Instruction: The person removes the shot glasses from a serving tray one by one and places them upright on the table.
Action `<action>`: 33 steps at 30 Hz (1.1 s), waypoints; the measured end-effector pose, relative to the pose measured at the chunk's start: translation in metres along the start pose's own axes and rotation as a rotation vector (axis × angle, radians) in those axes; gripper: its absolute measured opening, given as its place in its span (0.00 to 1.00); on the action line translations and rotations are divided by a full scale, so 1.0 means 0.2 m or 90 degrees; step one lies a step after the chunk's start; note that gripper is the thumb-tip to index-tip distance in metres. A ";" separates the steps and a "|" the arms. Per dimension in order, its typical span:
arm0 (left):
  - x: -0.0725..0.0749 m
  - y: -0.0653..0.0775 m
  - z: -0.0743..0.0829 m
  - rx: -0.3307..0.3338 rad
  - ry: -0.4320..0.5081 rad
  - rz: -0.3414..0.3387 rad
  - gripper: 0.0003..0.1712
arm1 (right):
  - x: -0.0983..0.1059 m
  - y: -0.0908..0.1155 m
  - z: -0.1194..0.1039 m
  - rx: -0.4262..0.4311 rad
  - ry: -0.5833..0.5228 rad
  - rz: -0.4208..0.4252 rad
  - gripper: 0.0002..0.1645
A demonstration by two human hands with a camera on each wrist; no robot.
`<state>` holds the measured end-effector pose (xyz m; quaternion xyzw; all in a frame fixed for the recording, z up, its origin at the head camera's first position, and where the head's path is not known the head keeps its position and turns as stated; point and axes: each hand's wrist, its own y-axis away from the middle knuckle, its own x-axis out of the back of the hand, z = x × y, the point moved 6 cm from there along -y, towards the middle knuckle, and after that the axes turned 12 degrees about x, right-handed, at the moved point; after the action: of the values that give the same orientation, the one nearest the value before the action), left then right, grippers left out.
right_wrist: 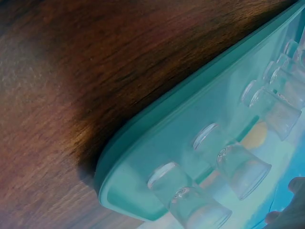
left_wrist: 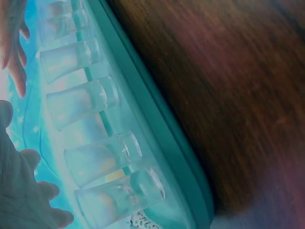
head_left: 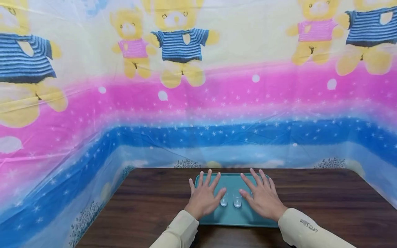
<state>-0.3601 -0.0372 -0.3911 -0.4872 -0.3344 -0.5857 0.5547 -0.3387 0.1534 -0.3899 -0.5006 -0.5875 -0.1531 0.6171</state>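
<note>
Both hands hover palm down over a teal tray [head_left: 238, 220], fingers straight and spread, and neither one holds anything. My left hand [head_left: 203, 198] is above the tray's left part, my right hand [head_left: 265, 199] above its right part. Between the two thumbs stand two small clear glasses [head_left: 237, 200]. From the left wrist, several upright clear glasses [left_wrist: 83, 102] appear in a line along the tray's near side, with the left hand [left_wrist: 21, 186] beyond them. The right wrist view shows more glasses [right_wrist: 238, 167] and some fingertips [right_wrist: 298, 185] at its edge. In the head view the hands hide most glasses.
The tray lies on a dark brown wooden table [head_left: 149, 203], near its middle. A printed cloth [head_left: 232, 134] with bears and stars hangs behind the table and along its left and right sides. The tray has a raised rim [right_wrist: 157, 124].
</note>
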 end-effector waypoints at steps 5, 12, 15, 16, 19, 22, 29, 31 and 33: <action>0.05 0.00 -0.06 0.011 0.061 0.010 0.37 | 0.01 0.02 0.03 -0.001 -0.015 -0.009 0.38; 0.10 0.02 -0.32 0.070 0.215 -0.016 0.23 | 0.08 0.12 0.19 0.016 -0.090 -0.011 0.36; 0.07 0.04 -0.41 0.088 0.255 -0.057 0.16 | 0.09 0.17 0.25 0.030 -0.102 -0.016 0.30; 0.07 0.05 -0.43 0.093 0.262 -0.063 0.15 | 0.09 0.18 0.27 0.035 -0.102 -0.017 0.29; 0.04 0.05 -0.47 0.117 0.278 -0.087 0.11 | 0.09 0.20 0.31 0.048 -0.094 -0.012 0.25; 0.00 0.04 -0.50 0.138 0.276 -0.118 0.08 | 0.09 0.21 0.33 0.050 -0.086 -0.006 0.23; -0.04 0.03 -0.51 0.125 0.269 -0.135 0.05 | 0.11 0.21 0.36 0.068 -0.079 0.010 0.19; -0.05 0.03 -0.50 0.119 0.274 -0.138 0.05 | 0.11 0.20 0.37 0.069 -0.076 0.009 0.19; -0.05 0.04 -0.50 0.117 0.279 -0.141 0.05 | 0.10 0.20 0.37 0.068 -0.075 0.006 0.18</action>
<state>-0.3734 -0.1285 -0.4311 -0.2569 -0.3090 -0.7016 0.5884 -0.3456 0.2392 -0.4033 -0.4781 -0.6278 -0.0885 0.6079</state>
